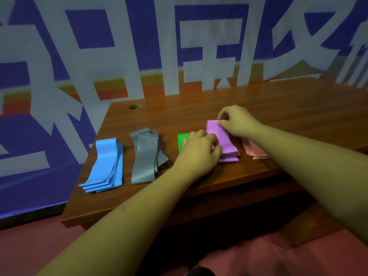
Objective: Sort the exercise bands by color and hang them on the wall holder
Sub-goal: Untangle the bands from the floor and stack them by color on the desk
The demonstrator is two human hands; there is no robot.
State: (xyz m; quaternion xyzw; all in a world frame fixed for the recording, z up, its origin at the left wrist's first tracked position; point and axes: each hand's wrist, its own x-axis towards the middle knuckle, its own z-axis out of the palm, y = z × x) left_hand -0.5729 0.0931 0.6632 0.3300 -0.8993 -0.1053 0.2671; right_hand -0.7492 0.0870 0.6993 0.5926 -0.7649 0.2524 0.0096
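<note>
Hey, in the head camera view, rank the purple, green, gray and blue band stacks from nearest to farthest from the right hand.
1. Purple bands: pinched at their far end by the right hand.
2. Green bands: just left of the purple stack, partly hidden under the left hand.
3. Gray bands: further left.
4. Blue bands: farthest left of all.

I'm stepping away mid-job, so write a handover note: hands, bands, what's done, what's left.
Left hand grips the near part of the purple bands; right hand pinches their far end.
On the table, left to right: blue bands, grey bands, green bands, purple, pink bands, one stack per color.
Done: sorting looks finished.
Left: hang every stack; the wall holder is not in view.
</note>
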